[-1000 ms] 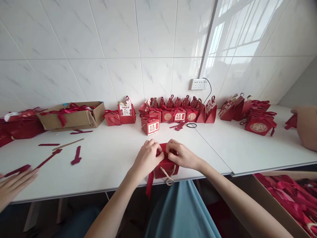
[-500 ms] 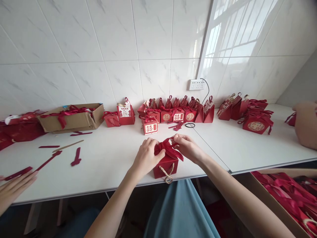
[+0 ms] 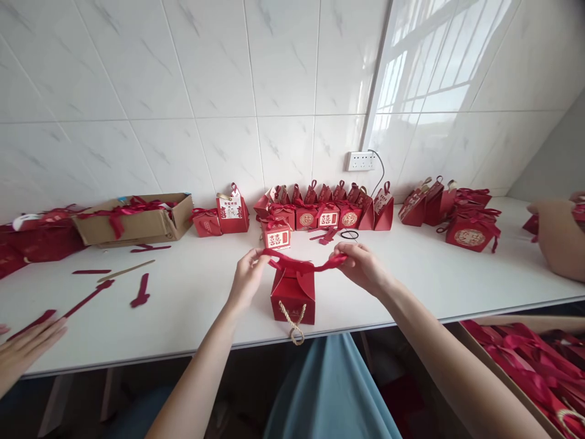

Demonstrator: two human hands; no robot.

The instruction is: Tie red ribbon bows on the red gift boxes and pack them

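Note:
A small red gift box (image 3: pixel 293 297) with a twisted gold rope handle stands near the front edge of the white table (image 3: pixel 196 305). A red ribbon (image 3: pixel 301 265) lies across its top, stretched out sideways. My left hand (image 3: pixel 247 277) pinches the ribbon's left end and my right hand (image 3: pixel 362 266) pinches its right end. Both hands are level with the box top, one on each side of it.
A row of finished red boxes (image 3: pixel 320 210) lines the tiled wall, with more at the right (image 3: pixel 457 213). A cardboard box (image 3: pixel 134 219) and loose ribbon strips (image 3: pixel 139 291) lie at left. Other people's hands show at the far left (image 3: pixel 25 350) and far right (image 3: pixel 557 235). A carton of ribbons (image 3: pixel 525 366) sits below right.
My hands have moved apart from the top of the box, pulling the ribbon out sideways. The box now stands a little further from the table edge.

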